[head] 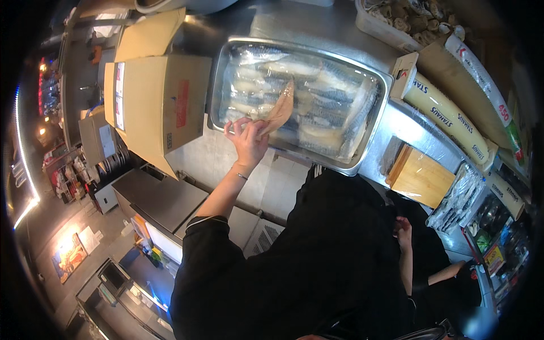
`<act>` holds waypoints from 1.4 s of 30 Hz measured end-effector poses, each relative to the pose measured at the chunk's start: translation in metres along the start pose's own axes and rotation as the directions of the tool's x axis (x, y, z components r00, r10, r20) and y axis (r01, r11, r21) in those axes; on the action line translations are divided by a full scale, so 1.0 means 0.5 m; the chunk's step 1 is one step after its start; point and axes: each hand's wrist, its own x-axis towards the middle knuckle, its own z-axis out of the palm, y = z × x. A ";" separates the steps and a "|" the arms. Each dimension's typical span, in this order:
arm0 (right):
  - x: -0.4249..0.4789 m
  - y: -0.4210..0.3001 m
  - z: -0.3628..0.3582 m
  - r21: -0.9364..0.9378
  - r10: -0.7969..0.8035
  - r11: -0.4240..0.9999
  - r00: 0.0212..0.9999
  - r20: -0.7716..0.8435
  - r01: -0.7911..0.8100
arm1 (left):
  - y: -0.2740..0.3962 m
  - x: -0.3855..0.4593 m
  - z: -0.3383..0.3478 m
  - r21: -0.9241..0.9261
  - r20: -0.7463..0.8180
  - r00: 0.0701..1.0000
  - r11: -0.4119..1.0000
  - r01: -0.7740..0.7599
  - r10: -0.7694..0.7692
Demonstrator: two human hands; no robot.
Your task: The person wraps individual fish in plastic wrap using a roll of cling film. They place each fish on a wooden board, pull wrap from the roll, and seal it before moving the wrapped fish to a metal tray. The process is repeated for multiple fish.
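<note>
My left hand (250, 138) pinches one end of a fish fillet (282, 106), whose tan inner flesh faces up. This fillet hangs over a metal tray (384, 114) where several silvery, dark-striped fish fillets (325, 100) lie in rows in a clear liquid. At my side, beside the black clothing, my right hand (403, 231) hangs with its fingers loosely curled and apart; nothing shows in it. A bracelet circles my left wrist.
An opened cardboard box (148, 97) stands left of the tray. To the right are STAHAUS wrap boxes (446, 117), a wooden block (423, 176), plastic-wrapped fish (457, 199) and a tub of shells (384, 25). A co-worker's forearm (446, 273) shows at the lower right.
</note>
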 end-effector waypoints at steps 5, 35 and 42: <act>0.013 -0.013 -0.002 -0.125 0.015 0.992 0.999 -0.049 -0.021 | 0.028 -0.043 0.011 -0.077 0.029 0.999 0.996 -0.035 0.038; 0.060 0.121 -0.249 -0.062 -0.434 0.901 0.891 -0.135 0.430 | 0.350 0.164 -0.144 -0.527 0.058 0.970 0.818 0.230 -0.236; -0.026 0.045 -0.286 -0.136 -0.517 0.853 0.851 -0.090 0.504 | 0.802 0.048 -0.041 -0.685 0.453 0.773 0.381 0.620 -0.443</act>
